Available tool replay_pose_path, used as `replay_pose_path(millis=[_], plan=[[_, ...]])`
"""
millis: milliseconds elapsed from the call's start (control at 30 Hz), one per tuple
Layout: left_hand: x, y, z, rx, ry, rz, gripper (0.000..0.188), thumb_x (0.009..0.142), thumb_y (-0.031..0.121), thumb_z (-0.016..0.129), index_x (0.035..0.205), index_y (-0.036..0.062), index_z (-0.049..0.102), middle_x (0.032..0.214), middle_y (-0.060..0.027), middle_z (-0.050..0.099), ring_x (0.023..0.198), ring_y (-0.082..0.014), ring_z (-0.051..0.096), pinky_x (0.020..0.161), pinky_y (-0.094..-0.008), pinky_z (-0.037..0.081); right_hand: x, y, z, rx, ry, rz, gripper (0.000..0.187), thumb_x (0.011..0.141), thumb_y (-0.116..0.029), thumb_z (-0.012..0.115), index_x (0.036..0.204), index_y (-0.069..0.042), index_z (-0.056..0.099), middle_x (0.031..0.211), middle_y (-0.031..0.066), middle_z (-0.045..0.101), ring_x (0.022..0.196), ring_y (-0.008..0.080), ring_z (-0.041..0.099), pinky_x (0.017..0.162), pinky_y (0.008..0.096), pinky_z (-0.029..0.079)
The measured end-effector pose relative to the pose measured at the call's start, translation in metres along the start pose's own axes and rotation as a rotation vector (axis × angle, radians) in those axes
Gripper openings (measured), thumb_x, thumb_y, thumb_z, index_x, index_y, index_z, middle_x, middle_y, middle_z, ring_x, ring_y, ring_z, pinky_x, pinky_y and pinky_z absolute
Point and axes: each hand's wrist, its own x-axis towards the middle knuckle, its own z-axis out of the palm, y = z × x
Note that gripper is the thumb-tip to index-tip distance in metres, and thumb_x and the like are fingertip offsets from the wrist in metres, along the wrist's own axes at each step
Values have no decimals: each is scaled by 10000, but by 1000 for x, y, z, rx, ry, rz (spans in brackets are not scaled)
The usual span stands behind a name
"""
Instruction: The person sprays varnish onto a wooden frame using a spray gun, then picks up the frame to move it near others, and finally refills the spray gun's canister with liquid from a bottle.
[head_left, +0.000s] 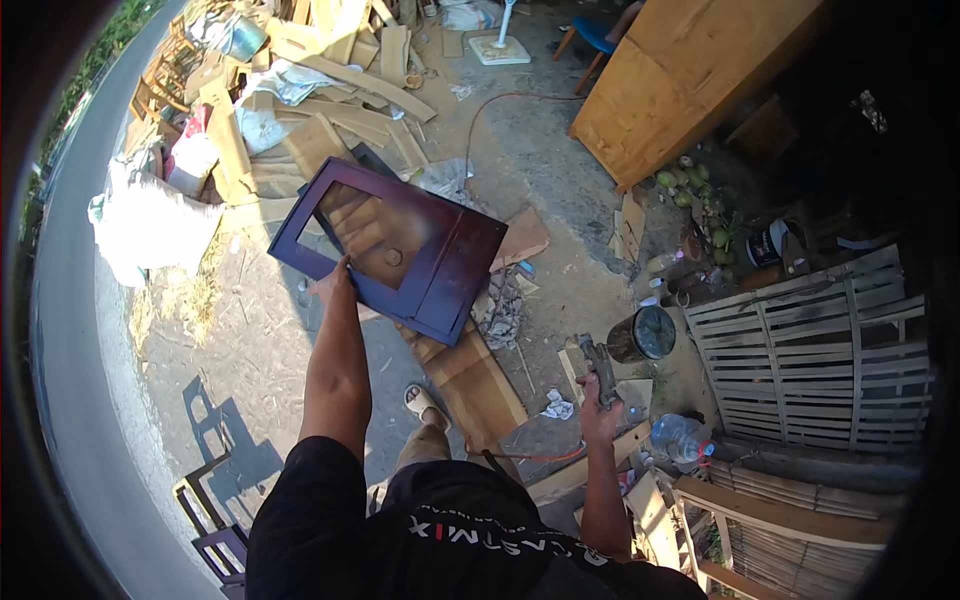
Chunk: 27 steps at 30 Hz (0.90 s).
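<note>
My left hand [335, 284] grips the near edge of a dark purple wooden frame [462, 265], which is held tilted in front of me. The frame has a large rectangular opening on its left and a solid panel on its right; boards show through the opening. To the right and lower down, my right hand [600, 412] is closed round a dark grey spray gun [600, 368], apart from the frame. An orange hose [555, 457] runs along the ground near my right forearm. Under the frame lies a brown wooden board [470, 385].
Wood scraps [350, 85] and a white sack [150, 220] are heaped at the far left. A dark bucket [652, 332] and a plastic water bottle [680, 438] stand on the right, beside a slatted bamboo panel [810, 350]. A large wooden cabinet [680, 80] stands far right.
</note>
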Motion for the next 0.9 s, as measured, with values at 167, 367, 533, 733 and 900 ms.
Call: replay_pose_path(millis=[167, 367, 533, 733, 900], plan=[[59, -9, -12, -380, -926, -79, 782, 949, 388, 603, 1550, -33, 334, 1564, -229, 393, 1418, -378, 426, 1176, -513, 365, 12, 31, 4, 66, 65, -168, 161, 939, -138, 714, 1019, 2, 723, 840, 113, 726, 768, 192, 709, 716, 357, 553], [13, 1, -7, -273, -923, -97, 743, 946, 376, 628, 1511, -37, 378, 1542, -233, 427, 1350, -394, 503, 1115, -547, 436, 13, 32, -27, -39, 110, -130, 239, 931, -211, 740, 1070, -17, 732, 886, 173, 731, 801, 298, 727, 724, 389, 554], [34, 19, -23, -288, -753, 1, 804, 935, 430, 674, 1506, -50, 373, 1507, -232, 465, 1273, -403, 564, 1065, -549, 479, 18, 36, -28, 30, 111, -151, 253, 929, -215, 745, 1089, -19, 733, 940, 188, 744, 861, 335, 730, 768, 401, 555], [-19, 24, -42, -108, -379, 176, 804, 876, 445, 743, 1387, -132, 515, 1388, -246, 579, 1217, -369, 605, 1036, -456, 500, 2, 26, -49, -66, 147, -163, 133, 978, -133, 695, 1032, -15, 725, 819, 21, 718, 759, 89, 652, 674, 302, 526], [22, 75, -94, 33, -205, 362, 800, 752, 374, 850, 1274, -173, 587, 1216, -238, 676, 1065, -344, 675, 955, -416, 551, -5, 1, -42, -58, 146, -137, 132, 961, -130, 713, 1019, -13, 735, 857, 48, 729, 783, 125, 669, 711, 326, 534]])
